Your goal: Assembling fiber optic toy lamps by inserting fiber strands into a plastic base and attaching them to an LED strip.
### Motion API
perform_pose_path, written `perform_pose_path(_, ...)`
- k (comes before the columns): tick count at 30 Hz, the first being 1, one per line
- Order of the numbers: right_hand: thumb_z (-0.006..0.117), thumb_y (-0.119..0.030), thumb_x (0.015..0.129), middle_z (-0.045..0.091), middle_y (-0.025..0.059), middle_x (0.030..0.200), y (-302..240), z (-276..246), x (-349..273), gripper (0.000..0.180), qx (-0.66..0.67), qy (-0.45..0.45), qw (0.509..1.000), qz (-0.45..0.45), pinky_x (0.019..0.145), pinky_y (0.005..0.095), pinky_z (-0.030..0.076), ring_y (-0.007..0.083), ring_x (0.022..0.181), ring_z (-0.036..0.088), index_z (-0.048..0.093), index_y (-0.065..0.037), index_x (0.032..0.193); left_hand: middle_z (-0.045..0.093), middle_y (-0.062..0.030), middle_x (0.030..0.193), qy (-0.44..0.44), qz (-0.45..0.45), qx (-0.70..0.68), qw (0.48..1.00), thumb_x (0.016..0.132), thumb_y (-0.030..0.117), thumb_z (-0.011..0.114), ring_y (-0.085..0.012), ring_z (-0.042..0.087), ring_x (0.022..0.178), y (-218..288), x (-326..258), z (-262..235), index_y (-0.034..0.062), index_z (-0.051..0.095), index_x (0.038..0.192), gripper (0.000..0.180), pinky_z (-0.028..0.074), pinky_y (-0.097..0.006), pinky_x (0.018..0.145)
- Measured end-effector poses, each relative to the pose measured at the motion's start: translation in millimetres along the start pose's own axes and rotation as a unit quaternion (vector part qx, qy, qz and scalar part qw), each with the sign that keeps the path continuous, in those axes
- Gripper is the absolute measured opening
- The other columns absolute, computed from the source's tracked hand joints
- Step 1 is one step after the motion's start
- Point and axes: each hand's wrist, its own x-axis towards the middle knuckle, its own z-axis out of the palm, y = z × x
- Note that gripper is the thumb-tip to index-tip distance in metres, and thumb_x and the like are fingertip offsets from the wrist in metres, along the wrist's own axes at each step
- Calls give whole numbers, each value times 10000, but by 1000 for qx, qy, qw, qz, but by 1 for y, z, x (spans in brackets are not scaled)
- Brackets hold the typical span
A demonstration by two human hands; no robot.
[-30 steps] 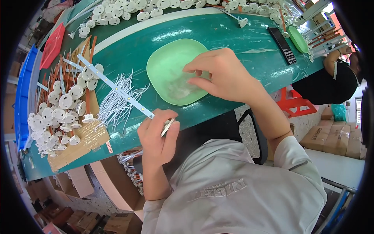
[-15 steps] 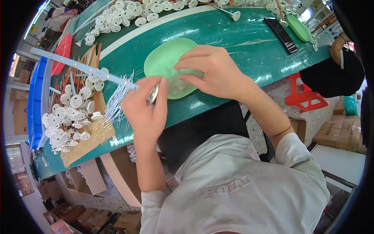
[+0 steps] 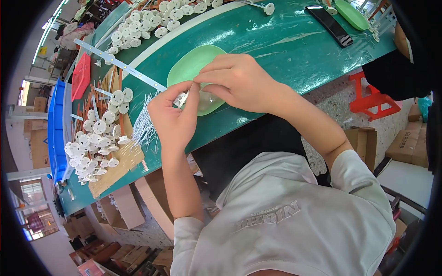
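Note:
My left hand (image 3: pixel 171 115) is closed around the base end of a narrow white LED strip (image 3: pixel 123 67) with small yellowish LEDs. The strip slants up and left from the fist, and a bit of its white round base (image 3: pixel 181 99) shows between thumb and fingers. My right hand (image 3: pixel 239 83) is pinched, its fingertips meeting the left thumb and forefinger; whatever it holds is hidden. Beneath both hands lies a light green oval dish (image 3: pixel 184 69), with small shiny pieces near its lower edge that I cannot make out.
White wires (image 3: pixel 146 122) lie left of my left hand, beside white round-based parts (image 3: pixel 99 127) on cardboard (image 3: pixel 120 166). More such parts (image 3: pixel 149 20) cover the far side. A phone (image 3: pixel 329 26) and another green dish (image 3: pixel 351 14) lie right. A red stool (image 3: pixel 375 99) stands beyond the table edge.
My right hand has come left and down until its fingertips meet those of my left hand. The LED strip has tilted more steeply. The whole view has shifted slightly.

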Motion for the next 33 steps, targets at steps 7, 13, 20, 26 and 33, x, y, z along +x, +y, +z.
perform_pose_path(7,694,-21,761,696,118,868,-2,1,-1,225,28,-3,1000,9,641,359,545,282,761,673,697,-24,986,702,-66,730,20,16,-14,1000,800,96,718,-68,590,655,-4,1,1,-16,733,873,135,447,-218,615)
perform_pose_path(13,671,-15,793,703,137,892,0,4,-2,190,-1,-23,1000,11,631,356,551,293,767,683,696,-10,982,705,-69,729,28,1,-5,1000,800,97,716,-73,605,672,-5,3,3,-25,732,867,140,460,-216,635)
perform_pose_path(20,673,-23,790,702,112,805,-1,9,-3,138,13,42,998,36,567,328,530,269,662,671,706,-28,923,708,-70,745,57,-5,-33,998,807,73,697,-83,617,686,-1,3,3,-38,723,859,126,472,-217,651)
perform_pose_path(26,675,-21,770,694,103,779,0,7,-4,115,-7,32,994,102,554,317,524,262,631,661,710,-35,879,708,-72,750,60,2,-25,998,811,64,690,-92,627,689,-6,3,2,-35,720,852,112,474,-219,670)
perform_pose_path(33,693,-40,748,698,120,817,-9,-7,4,200,22,-7,995,99,603,331,541,256,669,680,703,-52,948,681,-88,693,7,81,60,995,800,90,710,-106,601,614,-7,0,-6,-8,705,833,103,433,-239,595)
